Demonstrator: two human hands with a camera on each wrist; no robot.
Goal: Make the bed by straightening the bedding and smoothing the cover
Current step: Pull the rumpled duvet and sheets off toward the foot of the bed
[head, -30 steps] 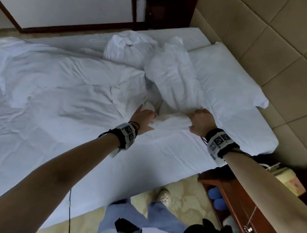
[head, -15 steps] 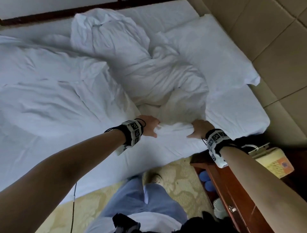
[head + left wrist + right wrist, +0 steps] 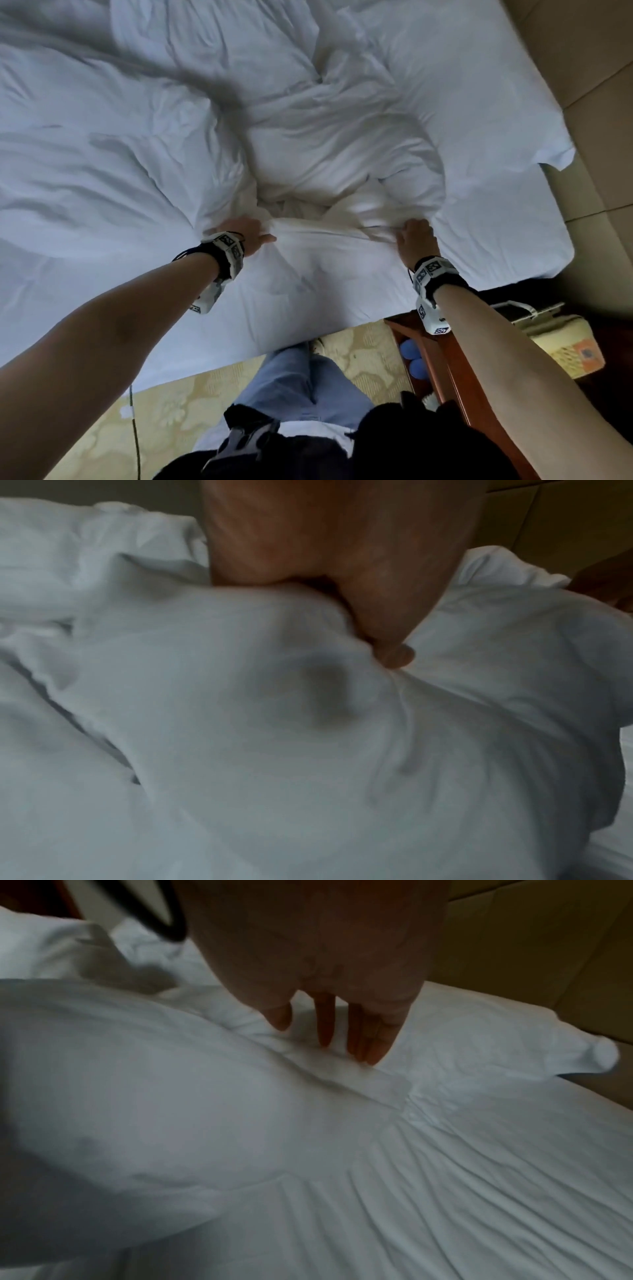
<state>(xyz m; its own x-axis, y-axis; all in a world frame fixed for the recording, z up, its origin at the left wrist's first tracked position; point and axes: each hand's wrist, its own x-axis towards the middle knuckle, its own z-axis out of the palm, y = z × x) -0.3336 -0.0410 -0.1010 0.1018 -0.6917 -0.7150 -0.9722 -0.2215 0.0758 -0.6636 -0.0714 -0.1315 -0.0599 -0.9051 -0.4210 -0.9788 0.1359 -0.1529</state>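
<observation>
**Both hands on the duvet edge, the pull is on**

Nearest the person, the wooden nightstand (image 3: 445, 359) sits at the bed's corner, and everything is placed from there. Just beyond it and to its left, the right hand (image 3: 416, 240) pinches the white duvet (image 3: 325, 154) at its near edge; in the right wrist view the fingers (image 3: 369, 1039) run down onto a flat hem band with the thumb tucked against the cloth. Further left of the nightstand, the left hand (image 3: 245, 231) is clenched round a gathered fistful of the same edge, thumb (image 3: 394, 656) pressing in.

Best played here, I'd say: keep the two grips level, draw the hem taut between them, then lift and spread so the bunched filling can drop flat rather than drag.

Beyond the hands the duvet is puffy, thick, heaped in soft rounded folds. The sheet (image 3: 308, 291) under it is thin, with fine radiating creases. Farthest from the nightstand, a pillow (image 3: 479, 102) lies flat by the padded headboard (image 3: 599, 102).
</observation>
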